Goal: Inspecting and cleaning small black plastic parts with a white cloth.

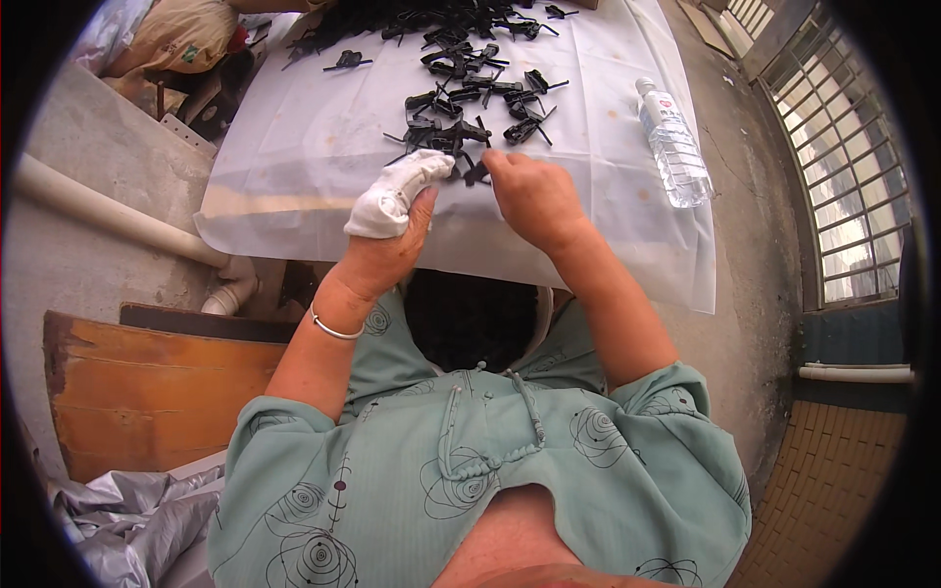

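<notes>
My left hand (pixel 390 211) has a white cloth covering (pixel 397 191) over its fingers, while the thumb and back of the hand show bare skin. It is closed at the near side of a white-covered table. My bare right hand (pixel 534 196) faces it, thumb and fingers pinched together. Between the fingertips of both hands is a small black part (pixel 475 174) with thin strap-like ends; its exact kind is too small to make out. Just beyond the hands, several similar black parts (pixel 446 135) lie in loose clusters on the table sheet.
A white plastic sheet (pixel 284 181) drapes over the table's near edge. A clear water bottle (pixel 674 147) lies on its right side. Farther back is a dark pile of black parts (pixel 382 18). Below the edge, a pale-rimmed container (pixel 542 318) with dark contents stands between my knees.
</notes>
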Demonstrator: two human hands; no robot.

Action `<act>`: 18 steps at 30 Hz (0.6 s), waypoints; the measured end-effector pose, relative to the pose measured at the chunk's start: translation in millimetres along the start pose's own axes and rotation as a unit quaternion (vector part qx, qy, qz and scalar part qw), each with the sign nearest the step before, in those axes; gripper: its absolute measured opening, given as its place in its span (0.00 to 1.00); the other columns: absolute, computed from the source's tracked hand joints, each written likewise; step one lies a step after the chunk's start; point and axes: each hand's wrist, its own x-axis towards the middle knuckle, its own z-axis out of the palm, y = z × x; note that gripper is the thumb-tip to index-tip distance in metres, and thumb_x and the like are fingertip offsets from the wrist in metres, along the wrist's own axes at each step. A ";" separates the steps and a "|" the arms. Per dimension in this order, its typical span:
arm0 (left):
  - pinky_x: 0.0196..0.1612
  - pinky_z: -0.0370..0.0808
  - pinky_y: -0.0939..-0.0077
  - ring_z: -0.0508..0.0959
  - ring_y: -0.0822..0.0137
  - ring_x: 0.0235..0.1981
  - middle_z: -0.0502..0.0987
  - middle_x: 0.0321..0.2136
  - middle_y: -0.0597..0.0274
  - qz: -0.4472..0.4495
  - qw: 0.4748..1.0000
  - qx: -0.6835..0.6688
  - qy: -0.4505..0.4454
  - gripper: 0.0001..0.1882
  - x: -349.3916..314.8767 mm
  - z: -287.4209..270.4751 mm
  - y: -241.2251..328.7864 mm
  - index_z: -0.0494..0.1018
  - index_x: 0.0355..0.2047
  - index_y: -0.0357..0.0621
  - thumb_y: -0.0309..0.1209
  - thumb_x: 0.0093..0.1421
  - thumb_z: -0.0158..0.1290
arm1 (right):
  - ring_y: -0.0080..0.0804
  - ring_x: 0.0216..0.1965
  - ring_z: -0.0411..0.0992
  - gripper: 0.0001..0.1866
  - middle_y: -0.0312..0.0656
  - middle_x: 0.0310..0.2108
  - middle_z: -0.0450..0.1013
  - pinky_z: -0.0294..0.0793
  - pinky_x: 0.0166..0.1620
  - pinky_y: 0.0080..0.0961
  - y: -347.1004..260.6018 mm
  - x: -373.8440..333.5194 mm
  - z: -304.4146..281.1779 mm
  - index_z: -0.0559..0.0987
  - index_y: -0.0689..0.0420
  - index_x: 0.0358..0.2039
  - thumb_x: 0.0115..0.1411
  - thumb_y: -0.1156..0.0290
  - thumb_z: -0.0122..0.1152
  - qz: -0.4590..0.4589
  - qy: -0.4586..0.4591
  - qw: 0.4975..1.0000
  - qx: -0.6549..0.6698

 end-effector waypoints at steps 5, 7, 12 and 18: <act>0.41 0.70 0.76 0.74 0.66 0.37 0.74 0.35 0.54 -0.076 0.985 -0.078 -0.136 0.16 9.7 5.3 7.9 0.65 0.45 0.35 0.26 0.56 0.51 | 0.43 0.24 0.72 0.11 0.43 0.24 0.72 0.71 0.26 0.35 -16.0 -14.1 -24.2 0.71 0.56 0.36 0.49 0.76 0.52 -0.164 -0.030 0.983 0.075; 0.34 0.70 0.81 0.71 0.76 0.30 0.73 0.30 0.60 -0.179 0.954 -0.137 -0.199 0.12 8.2 8.3 15.8 0.65 0.40 0.37 0.28 0.58 0.50 | 0.40 0.22 0.71 0.13 0.42 0.23 0.71 0.70 0.25 0.33 -13.6 -15.5 -25.0 0.71 0.56 0.37 0.48 0.78 0.53 -0.178 0.009 0.975 0.131; 0.25 0.69 0.85 0.69 0.80 0.23 0.72 0.30 0.64 -0.161 0.947 -0.268 -0.067 0.10 -6.4 15.0 8.2 0.65 0.41 0.39 0.27 0.60 0.47 | 0.32 0.17 0.64 0.18 0.38 0.19 0.67 0.65 0.22 0.25 -30.8 -25.7 -43.5 0.73 0.56 0.40 0.46 0.81 0.57 -0.116 0.004 0.936 0.331; 0.20 0.67 0.87 0.68 0.81 0.19 0.72 0.30 0.64 -0.223 0.903 -0.365 -0.049 0.12 -8.4 15.3 18.9 0.64 0.44 0.38 0.27 0.61 0.45 | 0.18 0.15 0.60 0.12 0.34 0.16 0.64 0.60 0.20 0.18 -47.3 -27.0 -23.6 0.75 0.58 0.33 0.46 0.77 0.64 -0.068 0.165 0.907 0.381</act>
